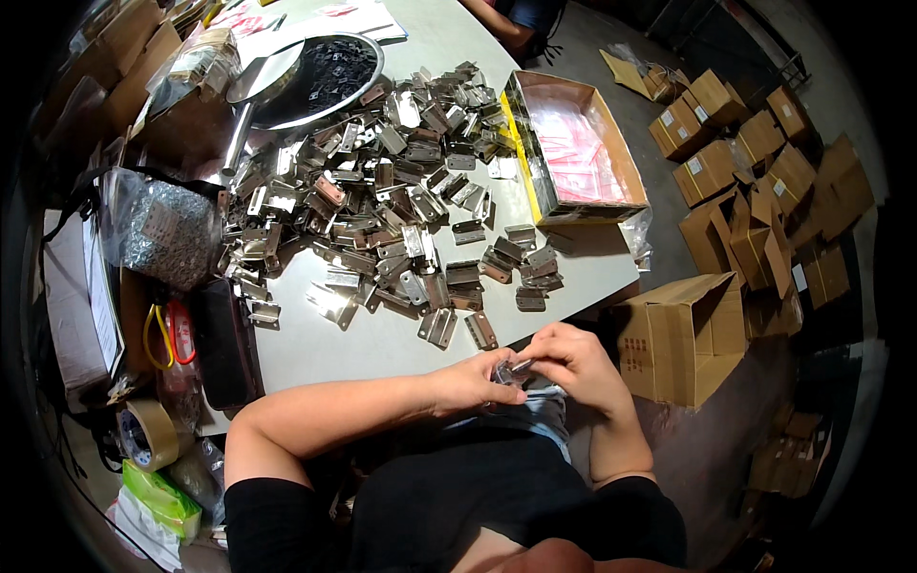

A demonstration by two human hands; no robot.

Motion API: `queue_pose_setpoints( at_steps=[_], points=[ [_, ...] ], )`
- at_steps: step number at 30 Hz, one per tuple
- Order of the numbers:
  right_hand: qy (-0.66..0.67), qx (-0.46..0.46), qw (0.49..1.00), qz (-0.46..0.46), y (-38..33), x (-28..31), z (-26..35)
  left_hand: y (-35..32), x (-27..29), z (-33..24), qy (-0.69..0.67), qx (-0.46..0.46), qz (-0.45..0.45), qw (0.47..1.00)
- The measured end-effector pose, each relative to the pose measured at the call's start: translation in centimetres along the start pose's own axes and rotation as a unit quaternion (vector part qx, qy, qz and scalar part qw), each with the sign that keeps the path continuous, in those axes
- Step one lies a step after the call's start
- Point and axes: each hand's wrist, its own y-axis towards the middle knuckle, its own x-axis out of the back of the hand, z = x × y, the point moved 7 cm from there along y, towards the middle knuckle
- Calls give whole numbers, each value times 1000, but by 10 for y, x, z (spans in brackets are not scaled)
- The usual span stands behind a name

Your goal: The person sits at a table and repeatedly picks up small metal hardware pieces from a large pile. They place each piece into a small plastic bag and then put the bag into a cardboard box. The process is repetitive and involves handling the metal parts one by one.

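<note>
Near the front edge of the table, my left hand (478, 379) is closed round a small shiny metal bracket (506, 371). The fingers of my right hand (575, 363) pinch at the same piece from the other side; whether they hold a second small part, I cannot tell. My fingers cover much of the piece. Just beyond my hands lies a wide heap of similar bent metal brackets (392, 191) with holes in them. A few, such as a loose bracket (480, 329), lie at the near edge of the heap.
A metal bowl (379, 72) of black parts stands at the far left. An open box (630, 196) with pink-printed plastic bags sits right of the heap. Left are a bag of small metal parts (162, 234) and a tape roll (148, 435). Cardboard cartons (669, 349) stand right; another person's arm (501, 24) shows beyond.
</note>
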Motion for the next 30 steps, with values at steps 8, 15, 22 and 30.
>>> queue_pose_setpoints(
  at_steps=[8, 15, 22, 30],
  points=[
    [35, -12, 997, 67, 6, -17, 1, 0, -2, -8, 95, -57, -10, 994],
    [-130, -44, 964, -230, 22, 22, -27, 3, -2, -3, 109, -53, 6, 993],
    [-125, -2, 981, -148, 21, 7, -28, 5, 2, 1, 104, -67, -6, 992],
    [-172, 5, 951, -258, 45, 45, -16, 4, 1, -2, 131, -58, 1, 990]
  ],
)
